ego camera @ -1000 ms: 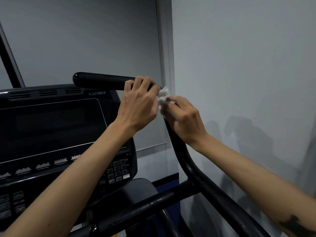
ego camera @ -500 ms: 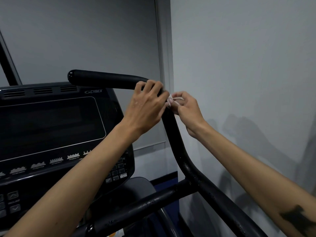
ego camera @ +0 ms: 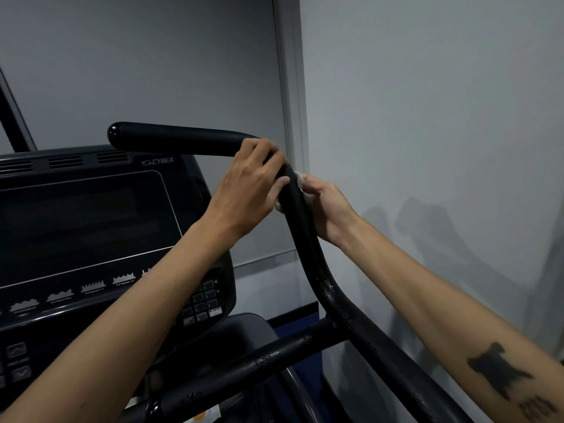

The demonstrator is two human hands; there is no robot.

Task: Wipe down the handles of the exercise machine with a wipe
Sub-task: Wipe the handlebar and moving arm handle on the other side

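Grip: 2 hands, left hand (ego camera: 248, 190) and right hand (ego camera: 325, 209), clamp 1 handle (ego camera: 183, 141) and 1 wipe (ego camera: 302, 180).

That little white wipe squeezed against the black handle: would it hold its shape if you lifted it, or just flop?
Probably flop. The wipe shows only as crumpled white bits between the right hand and the handle, so it seems soft and thin. It likely weighs almost nothing. Droplets lower on the bar suggest it is damp and may cling.
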